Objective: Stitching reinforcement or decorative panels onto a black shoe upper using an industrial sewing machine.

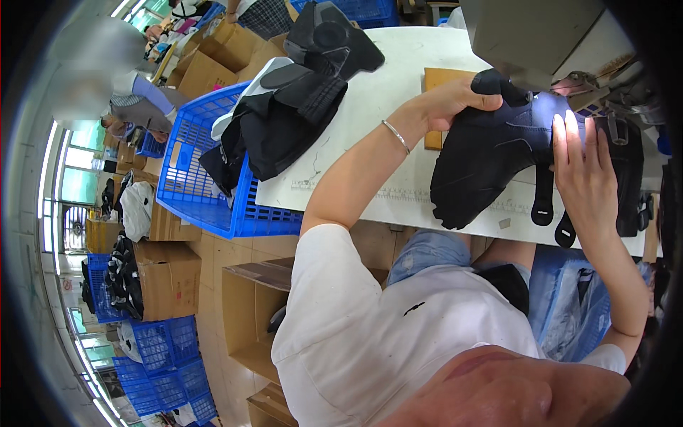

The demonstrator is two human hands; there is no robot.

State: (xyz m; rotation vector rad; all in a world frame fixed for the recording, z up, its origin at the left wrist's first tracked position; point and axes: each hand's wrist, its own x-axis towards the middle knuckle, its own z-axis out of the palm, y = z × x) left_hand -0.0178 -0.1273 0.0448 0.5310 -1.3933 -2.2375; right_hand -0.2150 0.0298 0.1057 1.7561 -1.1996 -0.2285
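Note:
A black sewn piece (478, 164), with a scalloped lower left edge, lies on the white worktable under the head of a sewing machine (605, 92). Black straps (543, 199) with slotted ends hang from it toward the table's near edge. My left hand (459, 105) grips its upper left edge, thumb on top, the other fingers partly hidden. My right hand (585, 153) lies flat on its right part, fingers stretched out and lit by the machine's lamp. The fingertips are close to the machine's needle area; the needle itself cannot be made out.
At left a blue basket (206, 171) holds black pieces (288, 121) that spill onto the white table (370, 71). A black moulded part (331, 39) is at the back. Cardboard boxes (171, 281) and stacked blue crates (160, 356) stand on the floor. People (142, 99) work farther off.

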